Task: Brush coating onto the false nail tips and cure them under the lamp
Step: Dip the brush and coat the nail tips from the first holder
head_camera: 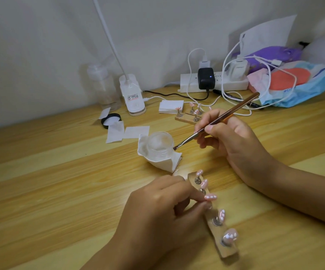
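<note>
Table point(50, 182): pale wood, everything rests on it.
Bag point(313, 82): one blue plastic bag at the far right, with something orange-red inside; its blue print is too small to read.
Lamp point(132, 94): one, white, with a gooseneck. The base label has red and black print that cannot be read.
Power strip point(189, 82): one, white, against the wall. It carries a black adapter point(206, 77) with a blue light and two white chargers point(237, 70); the grey word on one charger is unreadable.
Bottle point(104, 84): one, clear, left of the lamp; contents cannot be told.
Right hand point(233, 141): grips the brush like a pen.
Left hand point(157, 209): fingers curled, thumb and forefinger pinching the third tip point(210, 197).
Near holder point(229, 252): a wooden strip by the left hand, bearing metal stands. Whether the pinched tip sits on it or is lifted cannot be told.
Tips point(230, 235): five along the near holder, pink with white spots.
Jar point(159, 145): one, clear and open, holding pale gel and sitting on a folded wipe point(169, 162).
Brush point(222, 117): one, brown handle, bristles touching the jar's right side.
Wipes point(136, 131): three loose white squares left of the jar.
Pad stack point(171, 106): one, white, near the lamp.
Far holder point(185, 120): behind the right hand, with at least four more tips.
Lid point(111, 119): one, black, white inside.
</note>
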Demonstrator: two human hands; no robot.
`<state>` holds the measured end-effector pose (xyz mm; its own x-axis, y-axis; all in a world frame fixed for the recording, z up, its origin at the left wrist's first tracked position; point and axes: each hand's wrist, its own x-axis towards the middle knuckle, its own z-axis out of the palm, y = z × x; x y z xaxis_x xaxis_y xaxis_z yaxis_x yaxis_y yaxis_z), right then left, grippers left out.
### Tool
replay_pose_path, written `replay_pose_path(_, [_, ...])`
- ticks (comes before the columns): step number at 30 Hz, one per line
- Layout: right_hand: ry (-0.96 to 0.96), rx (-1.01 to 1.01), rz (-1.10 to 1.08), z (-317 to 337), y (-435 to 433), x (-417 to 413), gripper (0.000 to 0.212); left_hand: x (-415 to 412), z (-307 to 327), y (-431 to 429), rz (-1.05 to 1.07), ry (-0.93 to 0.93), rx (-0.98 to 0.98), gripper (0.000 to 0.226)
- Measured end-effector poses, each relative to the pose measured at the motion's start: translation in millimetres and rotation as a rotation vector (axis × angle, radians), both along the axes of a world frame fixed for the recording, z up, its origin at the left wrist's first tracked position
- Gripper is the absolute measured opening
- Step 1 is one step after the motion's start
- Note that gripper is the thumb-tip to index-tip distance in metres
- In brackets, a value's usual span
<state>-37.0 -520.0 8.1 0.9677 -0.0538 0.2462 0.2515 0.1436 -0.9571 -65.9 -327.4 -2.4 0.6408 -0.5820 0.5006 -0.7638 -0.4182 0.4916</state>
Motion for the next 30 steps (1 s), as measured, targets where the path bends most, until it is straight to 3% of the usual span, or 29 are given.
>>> replay_pose_path(5, [-0.007,-0.001,-0.005,-0.4,0.2,0.5,0.018,-2.0,-1.3,6.2,-0.017,-0.002,0.018,0.012])
replay_pose_path(12, [-0.026,-0.048,-0.004,0.1,-1.1,-0.7,0.015,-6.8,-0.4,4.5,-0.108,-0.287,0.129,0.012])
replay_pose_path(30, [-0.04,-0.067,0.023,0.0,-1.6,-2.4,0.024,-11.1,-6.7,-2.1,-0.074,-0.369,0.103,0.013])
